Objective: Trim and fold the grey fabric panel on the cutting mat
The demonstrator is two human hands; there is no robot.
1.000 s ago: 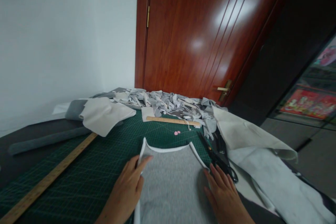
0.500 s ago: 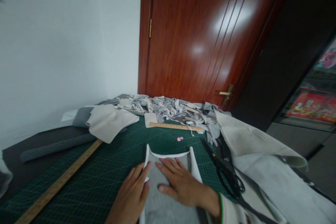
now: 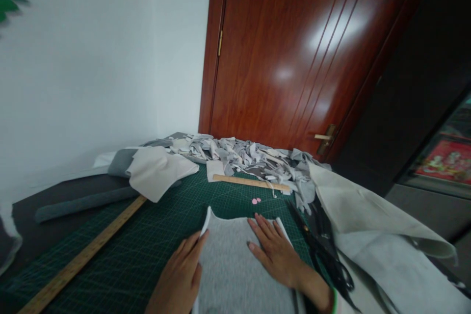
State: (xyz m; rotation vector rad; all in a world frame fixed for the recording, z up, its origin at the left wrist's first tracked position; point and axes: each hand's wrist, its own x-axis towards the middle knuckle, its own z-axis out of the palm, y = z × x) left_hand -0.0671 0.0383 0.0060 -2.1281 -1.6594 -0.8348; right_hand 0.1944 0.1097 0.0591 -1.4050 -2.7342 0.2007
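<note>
Down at the bottom centre of the frame, a grey knit fabric panel with white binding [image 3: 239, 270] lies flat on a green gridded cutting mat [image 3: 110, 255], and the left hand [image 3: 179, 274] is pressed open along its white-bound left edge, gripping nothing! The right hand [image 3: 275, 250] is spread wide on the panel's upper right, holding nothing either, with black-handled scissors [image 3: 324, 250] just beside it, while two small pink buttons [image 3: 256, 201] sit on the mat above the panel and a heap of grey-and-white fabric scraps [image 3: 250, 162] rises at the mat's far end.
</note>
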